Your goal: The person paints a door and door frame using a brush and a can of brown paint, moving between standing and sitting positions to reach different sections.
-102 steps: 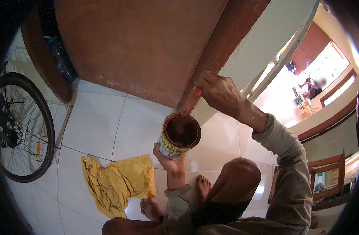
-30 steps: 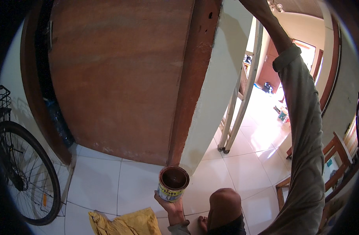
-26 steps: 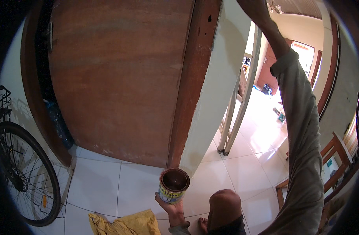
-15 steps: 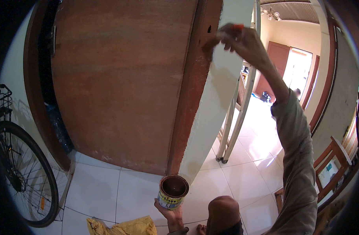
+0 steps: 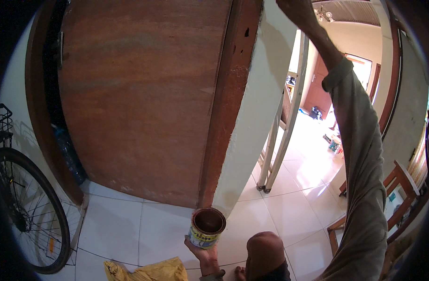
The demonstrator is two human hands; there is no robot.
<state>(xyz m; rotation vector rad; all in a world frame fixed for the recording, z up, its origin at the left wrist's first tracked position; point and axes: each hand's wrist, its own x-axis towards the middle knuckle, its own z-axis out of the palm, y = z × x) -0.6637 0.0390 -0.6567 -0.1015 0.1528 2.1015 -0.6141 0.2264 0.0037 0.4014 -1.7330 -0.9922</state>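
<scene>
My left hand point(image 5: 207, 259) cups an open paint can point(image 5: 204, 240) from below, low in the middle of the head view. The can is upright, with a yellow and pale label and dark brown paint on its rim and inside walls. At the top edge, my right hand point(image 5: 289, 6) is cut off by the picture, so its fingers and anything in them are hidden. The arm reaches up beside the reddish-brown door frame point(image 5: 226, 103), whose paint looks patchy, with small dark holes near the top. Next to the frame stands a brown wooden door point(image 5: 139, 103).
A bicycle point(image 5: 32, 210) leans at the left wall. Yellow cloth or sacking point(image 5: 153, 270) lies on the tiled floor by my left hand. Behind the white wall edge point(image 5: 242, 136) stands a wooden ladder point(image 5: 284, 136). A wooden chair point(image 5: 397, 187) is at the right.
My right hand has moved up along the door frame and mostly out of the picture; earlier it held a brush against the frame. The left hand and can have barely moved.
</scene>
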